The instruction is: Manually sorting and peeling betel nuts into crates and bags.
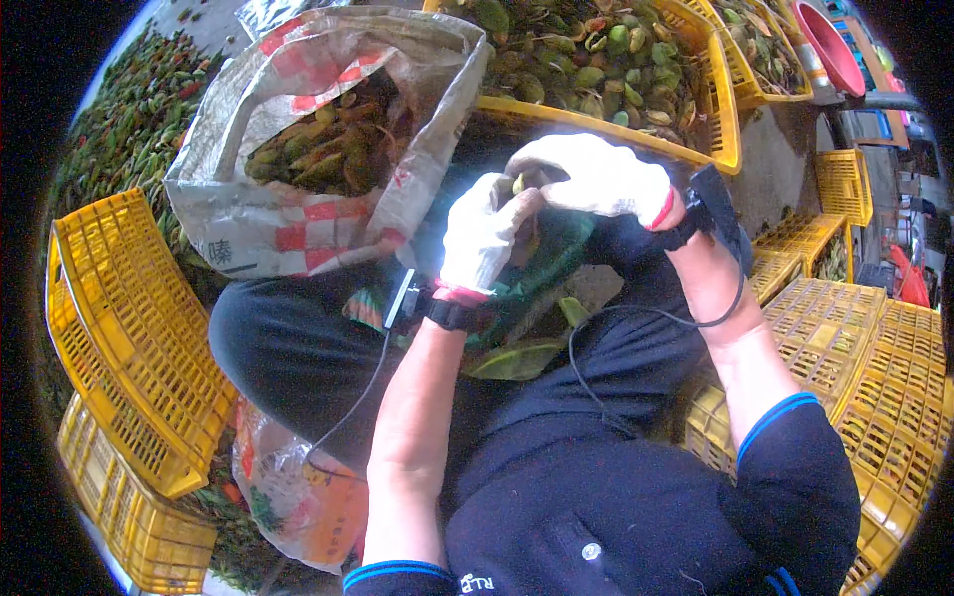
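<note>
In front of me, both white-gloved hands meet over my lap. My left hand [485,228] is closed, its fingertips pinching a small pale-green, pod-like piece [518,184]. My right hand [594,177] is closed too, its fingers pressed against the same piece from the right. The gloves cover much of the piece, so its full shape is hidden. Ahead of my hands stands a yellow crate [730,109] filled with green and brownish husk-like pieces [596,65]. To the left, an open white woven sack [234,214] with red checks holds brownish-green pods [348,149].
Stacked yellow crates stand at the left [129,328] and right [835,328]. A heap of green pods [139,129] covers the far-left ground. Green netting [556,253] lies below my hands. Thin cables [383,368] run from my wrists. A pink basin [828,45] is far right.
</note>
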`<action>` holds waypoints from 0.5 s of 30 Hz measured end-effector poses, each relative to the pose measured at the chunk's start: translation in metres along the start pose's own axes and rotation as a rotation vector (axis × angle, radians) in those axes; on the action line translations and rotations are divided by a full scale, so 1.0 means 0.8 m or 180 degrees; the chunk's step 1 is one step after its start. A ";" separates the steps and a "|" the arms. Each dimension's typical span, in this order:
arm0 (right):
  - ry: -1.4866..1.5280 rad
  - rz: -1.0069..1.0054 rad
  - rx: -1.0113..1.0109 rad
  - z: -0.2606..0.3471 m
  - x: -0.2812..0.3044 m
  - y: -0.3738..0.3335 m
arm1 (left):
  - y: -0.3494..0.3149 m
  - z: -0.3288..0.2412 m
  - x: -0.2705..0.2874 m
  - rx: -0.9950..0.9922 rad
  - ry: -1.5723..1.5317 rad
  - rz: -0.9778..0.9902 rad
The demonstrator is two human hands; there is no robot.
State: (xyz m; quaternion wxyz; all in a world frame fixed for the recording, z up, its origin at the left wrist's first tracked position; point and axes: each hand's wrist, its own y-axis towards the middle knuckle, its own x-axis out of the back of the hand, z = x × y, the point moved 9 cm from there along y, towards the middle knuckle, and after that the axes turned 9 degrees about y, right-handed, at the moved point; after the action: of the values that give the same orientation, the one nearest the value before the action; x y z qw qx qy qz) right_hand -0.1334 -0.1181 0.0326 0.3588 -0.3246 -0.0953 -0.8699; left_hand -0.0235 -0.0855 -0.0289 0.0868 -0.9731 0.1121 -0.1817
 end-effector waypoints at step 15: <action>-0.0638 -0.0514 -0.0549 -0.035 -0.016 0.003 | -0.001 0.055 -0.004 0.1064 -0.0720 -0.0099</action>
State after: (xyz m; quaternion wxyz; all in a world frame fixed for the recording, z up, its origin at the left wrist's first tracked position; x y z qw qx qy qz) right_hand -0.1388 -0.1234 0.0028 0.2472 -0.4307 -0.0814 -0.8642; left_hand -0.0098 -0.0786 -0.0706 0.2564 -0.9610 0.0549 -0.0885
